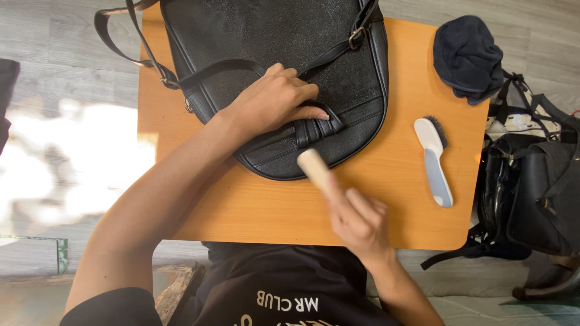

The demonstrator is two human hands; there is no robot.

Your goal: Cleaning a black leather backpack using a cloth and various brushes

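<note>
**Left hand pins a black leather bag while the right holds a pale brush handle**

The left hand (275, 99) reaches in from the near left, forearm slanting across the orange table (386, 181), and lies palm down on the black leather bag (272, 36). Its fingers are curled, the thumb stretched right, gripping a small strap loop (317, 128) near the bag's near edge. The right hand (359, 220) comes up from the near side, blurred, its fingers wrapped around a pale wooden handle (313, 166) whose far tip sits over the bag's near rim. Whether the tip touches the leather, I cannot tell.

The bag lies flat on the far half of the table, its rounded end pointing near, its far end cut off by the frame. Its straps (130, 45) trail off the far left corner. It appears closed, so nothing inside shows.

To the right, well apart from the bag, a white and grey brush (434, 160) with dark bristles lies on the table. A dark blue cloth (466, 57) is bunched at the far right corner. Beyond the table's right edge, a second black bag (531, 193) sits on the floor, its contents hidden.
</note>
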